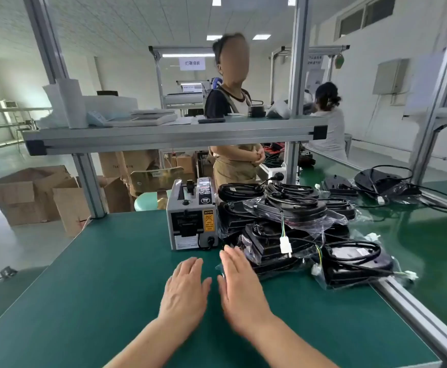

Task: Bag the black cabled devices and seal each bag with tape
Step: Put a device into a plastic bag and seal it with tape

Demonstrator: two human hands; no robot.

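The grey tape dispenser ahead of me bears a yellow warning label, its print too small to read. My left hand and right hand are flat, fingers straight, holding nothing, side by side over the green mat. The pile of bagged black cabled devices lies just right of my right fingertips.
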